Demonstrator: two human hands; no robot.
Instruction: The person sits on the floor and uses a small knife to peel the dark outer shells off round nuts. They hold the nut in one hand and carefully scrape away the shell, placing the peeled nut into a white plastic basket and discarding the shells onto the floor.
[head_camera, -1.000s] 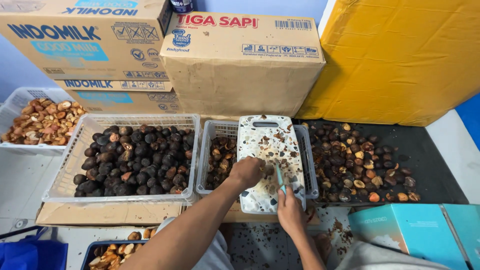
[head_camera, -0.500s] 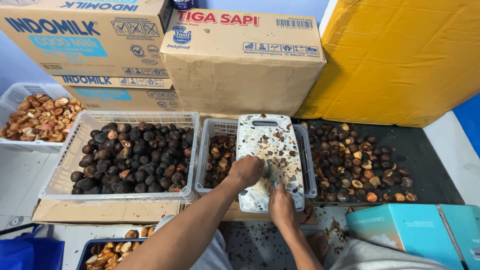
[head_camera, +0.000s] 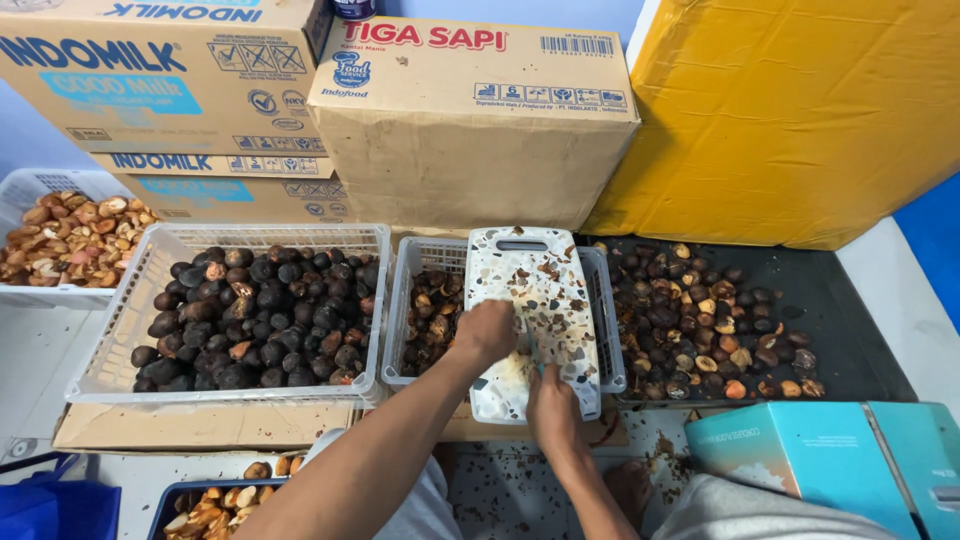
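Right now both hands meet on the white cutting board (head_camera: 540, 300), which lies across a small basket (head_camera: 430, 310) of dark nuts. Left hand (head_camera: 487, 330) is curled shut on something at the board's near edge, probably a nut, though it is hidden. Right hand (head_camera: 553, 398) closes near it; whether it grips a blade I cannot tell. Doing this well likely means pinning the piece flat, fingertips tucked back, cutting over the board so scraps stay off the large basket (head_camera: 240, 310).

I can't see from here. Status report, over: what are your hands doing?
Left hand pressing on the white cutting board. Right hand at the board's near end, what it grips hidden. Board lies over a small basket. Nothing blocking. Over.
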